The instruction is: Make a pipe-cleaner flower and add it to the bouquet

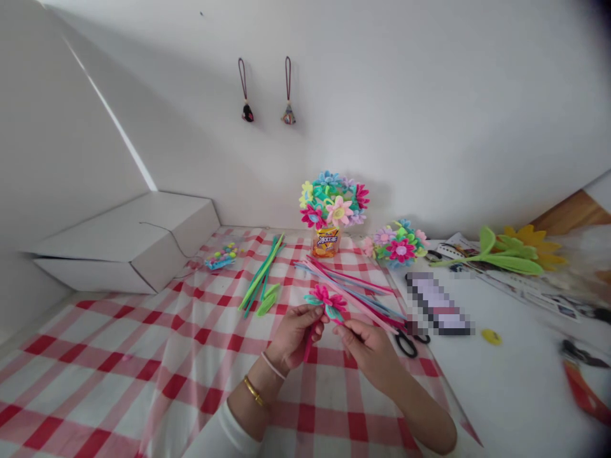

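A pink and teal pipe-cleaner flower is held above the checked cloth by my left hand, thumb and fingers closed around its base. A dark pink stem hangs below that hand. On the flower's right side, my right hand pinches a pink pipe-cleaner end close to the petals. Just beyond the hands lies a bundle of pink and pale blue pipe cleaners. Black-handled scissors rest to the right of my right hand, partly covered by the bundle. Green pipe cleaners lie on the left.
A bottle with pipe-cleaner flowers stands by the wall. More flowers, a phone, a yellow tape roll and orange-handled pliers are rightward. A white box and a small bead pile sit leftward.
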`<move>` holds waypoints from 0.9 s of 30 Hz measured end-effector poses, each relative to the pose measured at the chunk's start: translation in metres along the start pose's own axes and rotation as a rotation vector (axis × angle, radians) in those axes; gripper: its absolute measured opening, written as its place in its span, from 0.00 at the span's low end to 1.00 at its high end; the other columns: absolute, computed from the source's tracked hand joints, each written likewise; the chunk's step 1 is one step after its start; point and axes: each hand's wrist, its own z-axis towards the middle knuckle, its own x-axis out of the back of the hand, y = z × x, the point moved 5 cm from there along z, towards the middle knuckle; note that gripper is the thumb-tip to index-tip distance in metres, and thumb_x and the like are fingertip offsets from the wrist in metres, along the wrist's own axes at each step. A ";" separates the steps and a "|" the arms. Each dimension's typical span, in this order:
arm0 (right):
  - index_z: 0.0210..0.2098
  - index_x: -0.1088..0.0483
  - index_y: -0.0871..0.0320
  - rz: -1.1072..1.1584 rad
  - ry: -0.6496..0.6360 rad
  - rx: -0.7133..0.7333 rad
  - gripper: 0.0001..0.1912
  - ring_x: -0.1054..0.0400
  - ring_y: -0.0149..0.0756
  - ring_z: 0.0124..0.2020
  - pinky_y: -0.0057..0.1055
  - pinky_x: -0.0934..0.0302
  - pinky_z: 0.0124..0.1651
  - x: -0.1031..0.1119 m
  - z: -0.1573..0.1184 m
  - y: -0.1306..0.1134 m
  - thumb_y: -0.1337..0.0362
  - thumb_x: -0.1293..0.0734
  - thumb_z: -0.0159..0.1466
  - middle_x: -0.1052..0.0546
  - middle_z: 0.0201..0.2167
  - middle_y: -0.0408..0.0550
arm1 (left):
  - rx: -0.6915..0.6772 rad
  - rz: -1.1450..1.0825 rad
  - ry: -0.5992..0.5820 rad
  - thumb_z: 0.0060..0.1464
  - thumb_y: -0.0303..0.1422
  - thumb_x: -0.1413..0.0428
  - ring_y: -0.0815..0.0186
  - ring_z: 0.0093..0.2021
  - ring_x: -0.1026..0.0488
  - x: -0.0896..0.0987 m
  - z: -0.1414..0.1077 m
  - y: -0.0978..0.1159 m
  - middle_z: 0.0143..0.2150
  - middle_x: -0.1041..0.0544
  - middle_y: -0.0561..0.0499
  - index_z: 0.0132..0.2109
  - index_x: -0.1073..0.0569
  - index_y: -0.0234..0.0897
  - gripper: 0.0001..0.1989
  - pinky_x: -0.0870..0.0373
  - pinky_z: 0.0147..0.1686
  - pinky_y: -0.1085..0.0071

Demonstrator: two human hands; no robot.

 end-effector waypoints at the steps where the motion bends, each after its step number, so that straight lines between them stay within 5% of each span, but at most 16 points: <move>1: 0.22 0.42 0.56 -0.014 0.007 0.005 0.18 0.47 0.28 0.18 0.26 0.52 0.22 0.001 0.000 0.000 0.54 0.44 0.64 0.42 0.15 0.37 | -0.018 0.010 0.014 0.38 0.37 0.36 0.78 0.17 0.40 0.001 0.000 0.001 0.23 0.28 0.52 0.26 0.29 0.31 0.14 0.51 0.16 0.79; 4: 0.22 0.41 0.56 -0.131 0.018 0.051 0.16 0.47 0.29 0.19 0.26 0.53 0.23 0.001 -0.001 -0.004 0.57 0.44 0.64 0.41 0.16 0.38 | -0.153 0.221 0.075 0.44 0.37 0.40 0.77 0.16 0.44 0.005 0.000 0.005 0.19 0.31 0.55 0.24 0.29 0.32 0.12 0.52 0.16 0.77; 11: 0.32 0.34 0.57 -0.581 0.035 0.182 0.10 0.36 0.33 0.24 0.29 0.52 0.26 -0.009 -0.015 -0.013 0.68 0.45 0.64 0.28 0.24 0.45 | -0.641 1.230 0.139 0.52 0.25 0.52 0.68 0.26 0.33 -0.005 -0.006 0.021 0.24 0.27 0.49 0.26 0.29 0.34 0.10 0.40 0.28 0.73; 14: 0.34 0.32 0.59 -0.793 0.003 0.292 0.11 0.35 0.35 0.25 0.30 0.53 0.26 -0.007 -0.017 -0.023 0.72 0.45 0.62 0.27 0.25 0.47 | -0.748 1.488 -0.034 0.53 0.24 0.52 0.64 0.28 0.31 -0.016 -0.007 0.013 0.27 0.26 0.46 0.29 0.28 0.33 0.09 0.39 0.30 0.70; 17: 0.31 0.31 0.59 -0.939 -0.090 0.408 0.11 0.35 0.36 0.27 0.31 0.53 0.27 0.003 -0.011 -0.037 0.76 0.43 0.58 0.27 0.26 0.48 | -0.851 1.662 -0.328 0.54 0.26 0.52 0.63 0.28 0.31 -0.031 -0.014 -0.001 0.28 0.26 0.45 0.30 0.28 0.33 0.09 0.39 0.29 0.69; 20: 0.27 0.31 0.59 -0.842 -0.190 0.418 0.10 0.36 0.35 0.30 0.30 0.51 0.29 0.023 0.006 -0.046 0.74 0.42 0.59 0.27 0.27 0.47 | -0.909 1.566 -0.572 0.55 0.27 0.53 0.65 0.28 0.31 -0.044 -0.030 -0.004 0.28 0.26 0.46 0.29 0.28 0.35 0.10 0.39 0.29 0.70; 22: 0.26 0.31 0.58 -0.573 -0.251 0.362 0.12 0.37 0.32 0.28 0.28 0.49 0.30 0.035 0.020 -0.043 0.69 0.43 0.62 0.28 0.25 0.44 | -0.892 1.352 -0.658 0.56 0.27 0.53 0.66 0.28 0.32 -0.050 -0.041 0.003 0.27 0.27 0.47 0.29 0.28 0.35 0.11 0.39 0.30 0.71; 24: 0.22 0.31 0.58 -0.256 -0.298 0.228 0.13 0.40 0.30 0.24 0.27 0.48 0.28 0.039 0.032 -0.032 0.63 0.41 0.61 0.32 0.20 0.41 | -0.802 1.070 -0.644 0.57 0.29 0.53 0.67 0.26 0.33 -0.049 -0.046 0.014 0.25 0.29 0.48 0.28 0.29 0.34 0.13 0.38 0.28 0.72; 27: 0.18 0.33 0.59 0.220 -0.299 -0.019 0.10 0.45 0.28 0.20 0.27 0.48 0.25 0.030 0.035 -0.005 0.61 0.33 0.52 0.35 0.17 0.40 | -0.686 0.691 -0.472 0.56 0.36 0.50 0.69 0.25 0.34 -0.037 -0.041 0.026 0.23 0.31 0.50 0.25 0.29 0.34 0.15 0.38 0.27 0.73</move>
